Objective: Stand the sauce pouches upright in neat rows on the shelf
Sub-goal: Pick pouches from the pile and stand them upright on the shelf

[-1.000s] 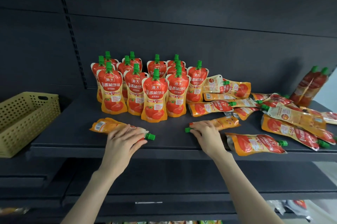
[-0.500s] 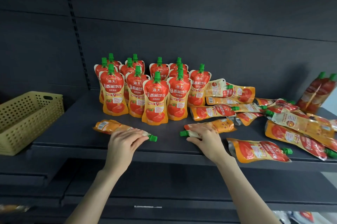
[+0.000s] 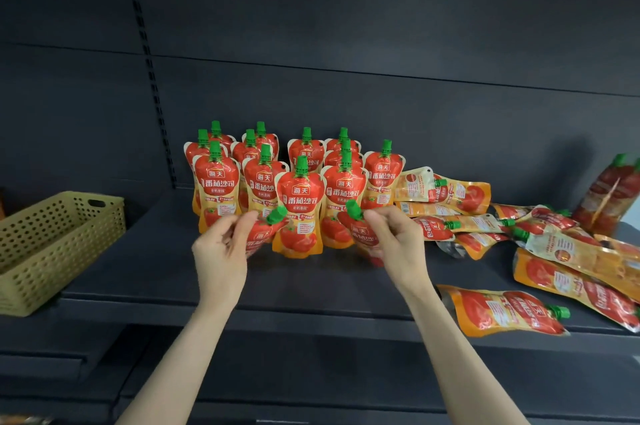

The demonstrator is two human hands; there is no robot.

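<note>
Several red-and-orange sauce pouches with green caps stand upright in rows [image 3: 299, 189] at the middle of the dark shelf [image 3: 166, 272]. My left hand [image 3: 220, 251] holds one pouch [image 3: 265, 232] lifted and tilted, cap up to the right. My right hand [image 3: 398, 244] holds another pouch [image 3: 360, 232] raised near its green cap. Both held pouches hang in front of the standing front row. Several more pouches lie flat in a loose pile [image 3: 561, 248] on the shelf's right side, and one [image 3: 502, 310] lies near the front edge.
A yellow perforated basket [image 3: 52, 248] sits on a lower ledge at the left. Two more pouches [image 3: 613, 189] lean against the back wall at the far right. The shelf's front edge runs just below my hands, with another dark shelf beneath.
Both hands picked up the flat pouches they rested on and raised them off the shelf, turning caps upward in front of the standing rows. The camera moved closer.
</note>
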